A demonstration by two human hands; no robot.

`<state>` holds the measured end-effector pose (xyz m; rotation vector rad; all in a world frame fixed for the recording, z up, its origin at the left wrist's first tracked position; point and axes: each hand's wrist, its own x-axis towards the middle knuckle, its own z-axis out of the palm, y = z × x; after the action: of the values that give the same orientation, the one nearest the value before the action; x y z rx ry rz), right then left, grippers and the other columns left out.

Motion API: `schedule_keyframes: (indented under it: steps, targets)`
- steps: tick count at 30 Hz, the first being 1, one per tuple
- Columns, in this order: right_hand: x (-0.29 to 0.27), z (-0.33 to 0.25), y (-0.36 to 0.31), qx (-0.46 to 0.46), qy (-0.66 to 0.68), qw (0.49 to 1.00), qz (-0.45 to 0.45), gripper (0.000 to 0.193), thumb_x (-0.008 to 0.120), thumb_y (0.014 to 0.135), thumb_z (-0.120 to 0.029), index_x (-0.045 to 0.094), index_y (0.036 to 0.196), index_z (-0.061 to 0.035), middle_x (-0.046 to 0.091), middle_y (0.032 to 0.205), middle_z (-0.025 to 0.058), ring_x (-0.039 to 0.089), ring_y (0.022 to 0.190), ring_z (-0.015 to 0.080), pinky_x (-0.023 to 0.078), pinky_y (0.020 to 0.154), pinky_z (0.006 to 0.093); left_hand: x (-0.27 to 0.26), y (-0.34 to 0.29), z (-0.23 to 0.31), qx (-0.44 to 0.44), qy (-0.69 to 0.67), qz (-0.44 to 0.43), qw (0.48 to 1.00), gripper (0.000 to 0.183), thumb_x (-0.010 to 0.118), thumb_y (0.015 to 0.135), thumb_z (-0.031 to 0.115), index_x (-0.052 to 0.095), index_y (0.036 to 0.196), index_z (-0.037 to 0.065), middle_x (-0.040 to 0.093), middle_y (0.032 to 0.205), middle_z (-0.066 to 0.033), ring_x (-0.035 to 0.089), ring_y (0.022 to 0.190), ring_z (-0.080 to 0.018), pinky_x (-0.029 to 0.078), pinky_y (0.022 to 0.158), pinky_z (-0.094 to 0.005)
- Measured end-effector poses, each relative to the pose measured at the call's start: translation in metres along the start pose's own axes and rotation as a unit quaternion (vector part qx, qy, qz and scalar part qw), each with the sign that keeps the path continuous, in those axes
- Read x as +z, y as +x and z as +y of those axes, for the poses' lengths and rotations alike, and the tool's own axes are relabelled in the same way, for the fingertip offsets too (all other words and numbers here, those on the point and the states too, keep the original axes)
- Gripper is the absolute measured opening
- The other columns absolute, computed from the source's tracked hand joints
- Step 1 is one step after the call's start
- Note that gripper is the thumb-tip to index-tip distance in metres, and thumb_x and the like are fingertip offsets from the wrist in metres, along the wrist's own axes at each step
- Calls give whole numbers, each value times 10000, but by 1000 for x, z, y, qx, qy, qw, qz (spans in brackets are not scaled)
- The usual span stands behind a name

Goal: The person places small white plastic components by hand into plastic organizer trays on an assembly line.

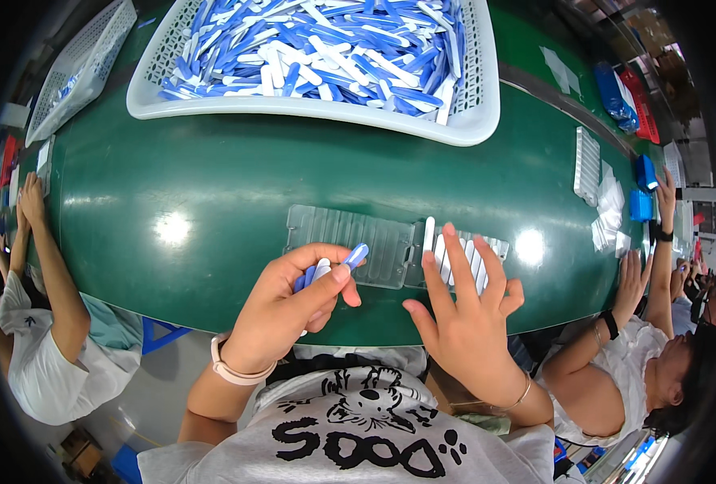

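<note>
Left hand (281, 310): fingers pinch blue and white sticks (331, 267).
Right hand (467, 315): fingers spread, flat on clear tray (350, 234).
Table (212, 177): green.

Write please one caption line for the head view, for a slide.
Left hand grips blue-and-white plastic sticks; right hand rests on a clear slotted tray on the green table.

Your left hand (281, 310) sits left of centre, forearm coming up from the lower edge, wrist bent slightly, fingers curled inward and thumb pressed across them in a closed pinch. Your right hand (467, 319) is beside it, near but not touching, palm down, fingers spread and stretched forward, thumb out to the left, wrist straight, forearm angling in from lower right.
</note>
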<state>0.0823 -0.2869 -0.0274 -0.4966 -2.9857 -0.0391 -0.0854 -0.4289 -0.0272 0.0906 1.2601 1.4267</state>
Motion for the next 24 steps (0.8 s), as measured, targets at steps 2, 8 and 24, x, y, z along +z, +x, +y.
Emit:
schedule_keyframes:
  steps: [2,8,24]
  targets:
    - [-2,-5,-9,-13,-39,999,-14,456,690,722,-375,649,1058,-68,446,1394,82,382,1210,312,246,821,453,-1,-1,2,2,-47,8,999,194,509,938,93,565,1106,11,625,797,-85,341,503,-14,250,421,-178]
    - [-6,-15,-6,-34,-129,991,-10,484,694,724,-404,629,1076,-77,442,1390,107,342,1235,353,242,824,481,-4,-4,2,37,87,-1,995,155,551,915,97,578,1035,4,671,822,-100,349,496,-15,265,421,-184]
    - [-22,-27,12,17,296,955,29,338,793,665,-206,668,944,-60,649,1014,44,554,835,195,338,779,331,-22,-14,-17,108,146,-85,980,118,643,884,162,628,857,48,579,630,42,376,541,5,282,487,-185]
